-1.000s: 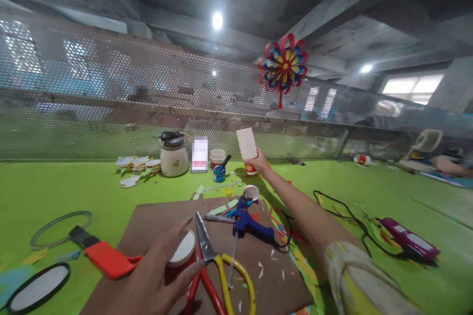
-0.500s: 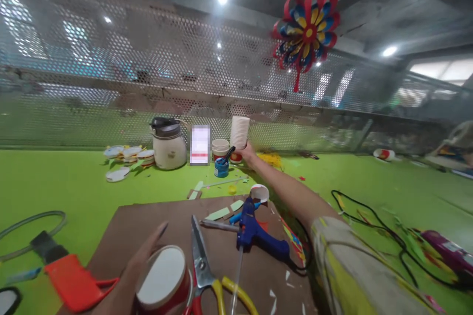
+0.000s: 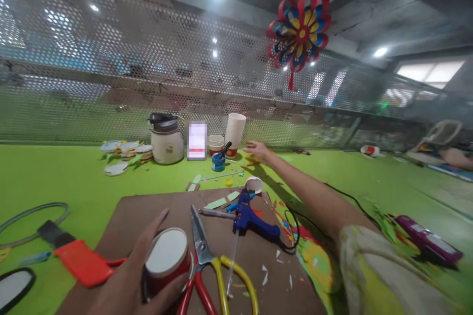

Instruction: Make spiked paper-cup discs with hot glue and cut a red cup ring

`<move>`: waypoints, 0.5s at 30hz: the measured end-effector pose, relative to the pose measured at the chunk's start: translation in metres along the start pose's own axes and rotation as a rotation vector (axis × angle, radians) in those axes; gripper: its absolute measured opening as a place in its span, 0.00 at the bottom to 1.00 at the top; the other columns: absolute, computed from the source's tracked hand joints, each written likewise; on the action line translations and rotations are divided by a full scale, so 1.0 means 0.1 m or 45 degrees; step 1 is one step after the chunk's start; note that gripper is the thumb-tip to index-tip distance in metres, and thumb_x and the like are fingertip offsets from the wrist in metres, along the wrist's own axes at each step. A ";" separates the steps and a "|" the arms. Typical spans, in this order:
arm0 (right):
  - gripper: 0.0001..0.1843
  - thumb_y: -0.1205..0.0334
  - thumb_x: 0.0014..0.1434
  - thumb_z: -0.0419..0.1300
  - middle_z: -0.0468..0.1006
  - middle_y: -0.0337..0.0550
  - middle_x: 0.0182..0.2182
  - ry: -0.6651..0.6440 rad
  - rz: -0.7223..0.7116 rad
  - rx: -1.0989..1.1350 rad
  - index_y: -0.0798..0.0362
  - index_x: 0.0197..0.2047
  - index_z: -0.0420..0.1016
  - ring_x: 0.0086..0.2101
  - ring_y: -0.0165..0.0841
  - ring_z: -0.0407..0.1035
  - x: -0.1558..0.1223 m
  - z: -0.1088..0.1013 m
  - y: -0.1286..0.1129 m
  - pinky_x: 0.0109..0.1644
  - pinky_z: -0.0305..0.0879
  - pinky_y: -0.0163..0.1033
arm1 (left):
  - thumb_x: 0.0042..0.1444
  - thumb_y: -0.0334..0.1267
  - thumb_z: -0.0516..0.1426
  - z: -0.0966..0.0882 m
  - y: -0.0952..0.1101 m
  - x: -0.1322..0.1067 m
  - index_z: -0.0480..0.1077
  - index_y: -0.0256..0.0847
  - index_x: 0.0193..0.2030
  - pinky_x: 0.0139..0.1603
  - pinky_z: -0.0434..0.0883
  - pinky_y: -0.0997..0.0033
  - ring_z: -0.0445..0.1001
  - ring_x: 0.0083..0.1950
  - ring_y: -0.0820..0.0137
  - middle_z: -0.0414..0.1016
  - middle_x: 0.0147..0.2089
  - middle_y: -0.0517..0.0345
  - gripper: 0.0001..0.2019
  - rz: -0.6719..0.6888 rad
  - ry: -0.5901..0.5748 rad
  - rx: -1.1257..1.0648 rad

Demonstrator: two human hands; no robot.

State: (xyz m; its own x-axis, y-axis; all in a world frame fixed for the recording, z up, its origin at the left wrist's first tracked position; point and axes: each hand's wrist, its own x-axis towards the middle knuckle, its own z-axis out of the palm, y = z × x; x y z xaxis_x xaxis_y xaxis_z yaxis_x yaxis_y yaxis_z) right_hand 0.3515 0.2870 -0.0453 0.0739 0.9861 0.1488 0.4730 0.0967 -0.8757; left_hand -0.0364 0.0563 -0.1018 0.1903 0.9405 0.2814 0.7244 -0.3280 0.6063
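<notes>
My left hand [image 3: 136, 261] is around a red paper cup [image 3: 167, 256] with a white flat end facing up; the thumb lies along its near side and a finger sticks out past it. My right hand [image 3: 258, 151] reaches to the back of the table, fingers stretched out with nothing in them. Just left of those fingers stands a tall white stack of paper cups [image 3: 235, 130], leaning slightly, with a gap between it and the hand. Red-and-yellow-handled scissors [image 3: 207, 261] lie open beside the held cup. A blue glue gun [image 3: 254, 219] lies on the brown board [image 3: 148, 206].
A blue jar [image 3: 218, 162] with a dark-handled tool stands before shorter cups [image 3: 216, 143]. Further left are a blurred-out screen [image 3: 197, 140], a white kettle [image 3: 167, 145] and paper pieces [image 3: 127, 149]. An orange-handled tool [image 3: 83, 262] lies left, a purple device [image 3: 428, 238] right.
My right hand has let go of the cup stack and drawn away to the right, leaving it standing. My left thumb now shows against the red cup. The view has shifted slightly.
</notes>
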 end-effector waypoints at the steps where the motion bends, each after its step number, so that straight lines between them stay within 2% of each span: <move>1: 0.17 0.57 0.68 0.60 0.75 0.48 0.53 -0.078 0.017 -0.064 0.54 0.57 0.71 0.47 0.40 0.74 -0.16 -0.12 -0.02 0.49 0.74 0.50 | 0.58 0.57 0.56 -0.02 0.03 0.01 0.45 0.49 0.75 0.58 0.74 0.52 0.73 0.63 0.51 0.71 0.67 0.47 0.42 0.006 -0.005 -0.023; 4: 0.16 0.55 0.68 0.60 0.78 0.47 0.48 -0.378 -0.004 -0.249 0.55 0.54 0.73 0.42 0.36 0.76 -0.64 -0.36 -0.09 0.44 0.76 0.46 | 0.57 0.57 0.56 -0.07 0.16 0.03 0.47 0.44 0.75 0.59 0.73 0.49 0.75 0.61 0.49 0.73 0.64 0.43 0.43 0.019 -0.054 -0.076; 7: 0.16 0.58 0.67 0.62 0.78 0.47 0.49 -0.545 -0.153 -0.431 0.54 0.55 0.73 0.44 0.37 0.76 -1.00 -0.36 -0.16 0.48 0.75 0.48 | 0.55 0.57 0.58 -0.10 0.24 0.05 0.47 0.39 0.75 0.59 0.73 0.48 0.76 0.60 0.48 0.75 0.62 0.40 0.45 0.009 -0.055 -0.097; 10: 0.15 0.59 0.66 0.63 0.76 0.47 0.52 -0.455 -0.281 -0.620 0.54 0.54 0.74 0.49 0.40 0.74 -1.17 -0.22 -0.18 0.53 0.72 0.52 | 0.56 0.56 0.58 -0.11 0.26 0.05 0.47 0.38 0.75 0.60 0.72 0.49 0.74 0.62 0.48 0.72 0.64 0.39 0.45 0.038 -0.042 -0.115; 13: 0.14 0.58 0.67 0.61 0.76 0.47 0.52 -0.230 -0.312 -0.785 0.55 0.53 0.74 0.48 0.40 0.74 -1.19 -0.14 -0.23 0.52 0.73 0.52 | 0.56 0.55 0.59 -0.12 0.28 0.05 0.48 0.39 0.74 0.61 0.71 0.51 0.73 0.63 0.50 0.71 0.66 0.40 0.44 0.083 -0.010 -0.111; 15: 0.14 0.58 0.68 0.60 0.76 0.47 0.52 -0.070 -0.312 -0.868 0.54 0.54 0.74 0.47 0.39 0.74 -1.12 -0.16 -0.34 0.51 0.73 0.51 | 0.56 0.54 0.59 -0.15 0.32 0.05 0.54 0.39 0.72 0.60 0.72 0.52 0.74 0.61 0.50 0.73 0.64 0.41 0.41 0.102 -0.001 -0.117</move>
State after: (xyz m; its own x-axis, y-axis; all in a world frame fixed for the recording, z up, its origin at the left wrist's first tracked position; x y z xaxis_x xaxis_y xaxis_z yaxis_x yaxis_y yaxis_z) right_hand 0.3409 0.1709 -0.0253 -0.1398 0.9541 0.2650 0.9138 0.2274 -0.3366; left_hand -0.0219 0.0491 -0.0699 0.2456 0.9109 0.3314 0.6432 -0.4089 0.6474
